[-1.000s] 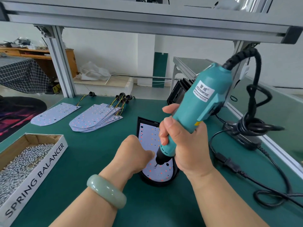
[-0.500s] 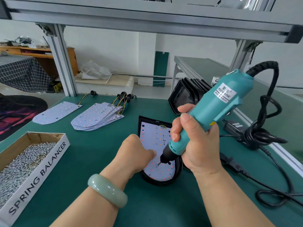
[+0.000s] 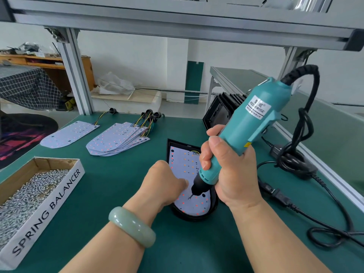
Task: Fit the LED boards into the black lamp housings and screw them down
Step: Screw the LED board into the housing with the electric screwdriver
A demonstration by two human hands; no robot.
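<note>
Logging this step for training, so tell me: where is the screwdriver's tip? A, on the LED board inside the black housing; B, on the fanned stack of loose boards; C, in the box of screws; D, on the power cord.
A: the right hand holds the teal screwdriver bit-down on the LED board in the black housing.

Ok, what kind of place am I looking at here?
Most likely a small lamp-assembly workstation: a corded electric screwdriver in the right hand, a box of loose screws, and LED boards stacked near a black housing on a green-matted bench.
</note>
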